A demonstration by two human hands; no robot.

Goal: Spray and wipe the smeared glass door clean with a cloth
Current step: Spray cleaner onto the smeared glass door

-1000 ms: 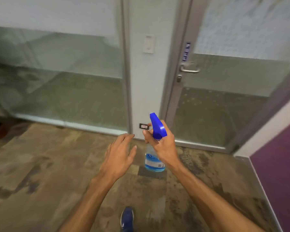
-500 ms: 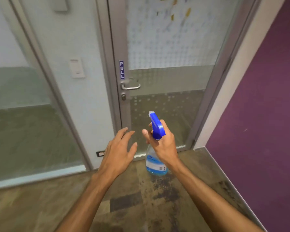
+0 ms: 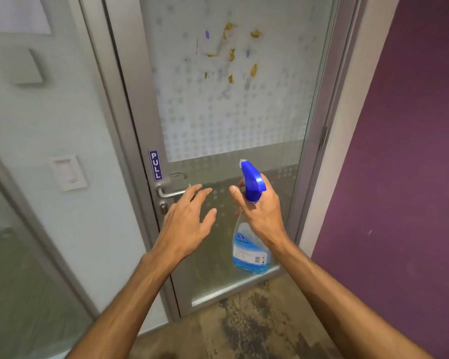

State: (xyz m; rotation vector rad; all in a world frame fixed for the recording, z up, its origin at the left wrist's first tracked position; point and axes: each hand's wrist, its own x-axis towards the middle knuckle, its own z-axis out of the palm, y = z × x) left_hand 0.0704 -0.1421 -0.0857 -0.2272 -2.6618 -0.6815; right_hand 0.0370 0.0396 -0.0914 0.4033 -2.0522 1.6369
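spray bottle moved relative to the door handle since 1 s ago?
Yes. The spray bottle was well below the door handle; now its head is level with the handle, closer to the glass.

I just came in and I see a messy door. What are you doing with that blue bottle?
A person is standing in front of a glass door that has yellow and purple smears high up on it. The right hand holds a spray bottle with a blue trigger top, nozzle aimed towards the glass. The left hand is open and empty near the door handle. No cloth is in sight.
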